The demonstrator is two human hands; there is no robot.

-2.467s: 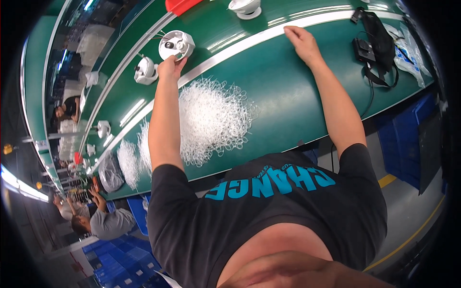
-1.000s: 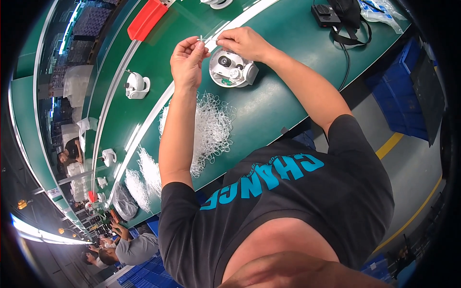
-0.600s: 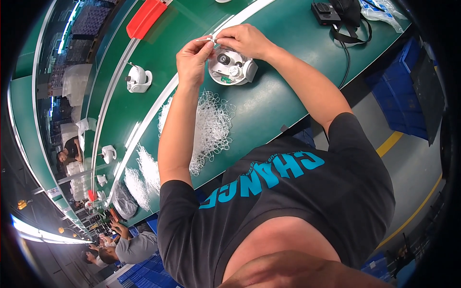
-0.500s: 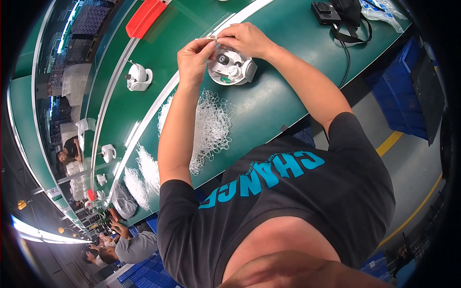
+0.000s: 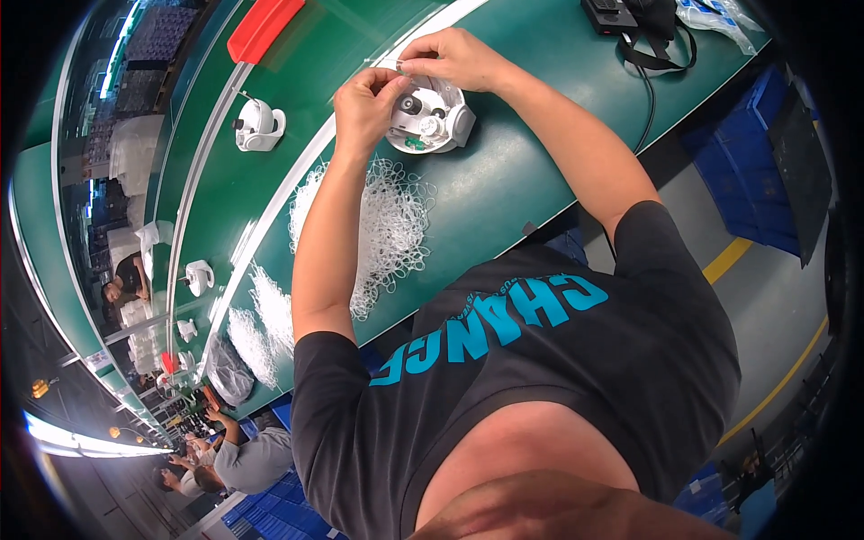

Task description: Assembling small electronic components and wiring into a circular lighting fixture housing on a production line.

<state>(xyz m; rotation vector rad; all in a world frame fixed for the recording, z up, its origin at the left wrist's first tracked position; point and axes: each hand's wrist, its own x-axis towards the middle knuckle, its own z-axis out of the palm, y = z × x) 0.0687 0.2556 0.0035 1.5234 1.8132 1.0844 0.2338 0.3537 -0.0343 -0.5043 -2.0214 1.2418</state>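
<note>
At the far side of the bench, my left hand (image 5: 364, 108) and my right hand (image 5: 457, 61) meet with their fingertips pinched together. A thin white strip (image 5: 382, 62) pokes out to the left from the right fingertips. Whatever lies between the left fingers is hidden. Just below both hands, partly under the fingers, sits an opened round white camera housing (image 5: 461, 126). Inside it show a dark lens, a round white part and a bit of green circuit board. A heap of small white looped cords (image 5: 393, 229) lies beside my left forearm.
Similar white camera units (image 5: 258, 126) stand beyond the metal rail. A red bin (image 5: 263, 29) is at the far left, and more white heaps (image 5: 256, 333) lie along the bench. A black device (image 5: 609, 16) with cable sits far right; blue crates (image 5: 747, 166) stand beside the bench. Co-workers (image 5: 256, 459) are lower left.
My hands have shifted slightly up and the right fingers have turned over the left. The thin strip now points out leftward. The view has moved a little; the housing stays under my hands.
</note>
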